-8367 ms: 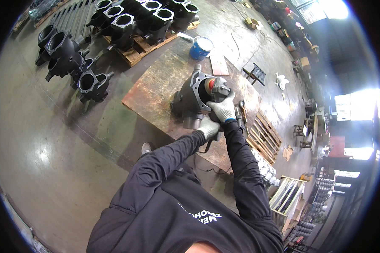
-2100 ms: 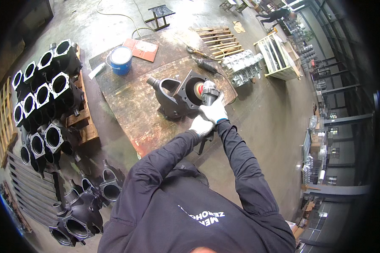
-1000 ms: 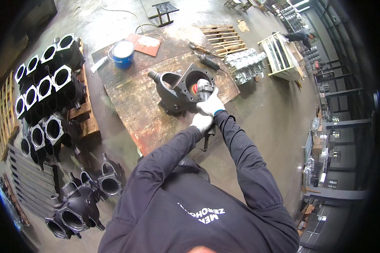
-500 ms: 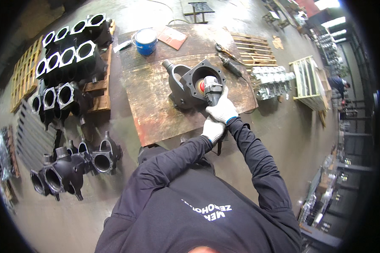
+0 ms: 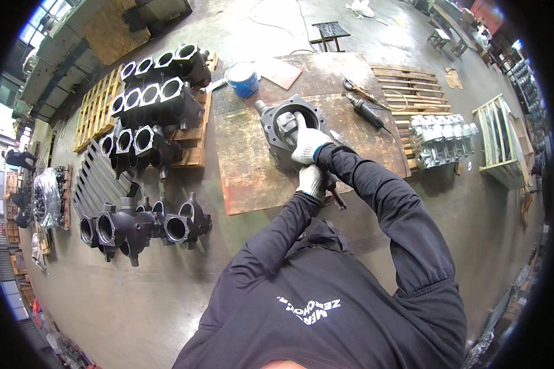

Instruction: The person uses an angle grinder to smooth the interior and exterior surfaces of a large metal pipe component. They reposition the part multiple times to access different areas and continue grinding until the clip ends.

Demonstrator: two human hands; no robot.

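Note:
A black cast-metal housing (image 5: 269, 136) stands on the worn wooden tabletop, its round flanged opening facing up toward me. The grey head of an angle grinder (image 5: 287, 125) reaches into that opening. My right hand (image 5: 310, 144), in a white knit glove, is closed around the grinder near its head, thumb along the top. Just below it my left hand (image 5: 312, 181), gloved too, wraps the tool's rear body, most of which the hands hide. The grinder's disc is not visible from here.
A blue can (image 5: 243, 80) and a reddish-brown flat sheet (image 5: 282, 73) lie at the table's far left. A second corded power tool (image 5: 367, 111) rests right of the housing. More black castings (image 5: 148, 95) stand on pallets and floor to the left; silvery castings (image 5: 442, 135) sit on the right.
The view has swung left, so everything appears shifted right. The grinder has tipped deeper into the opening; its reddish disc no longer shows. Both hands stay on the tool.

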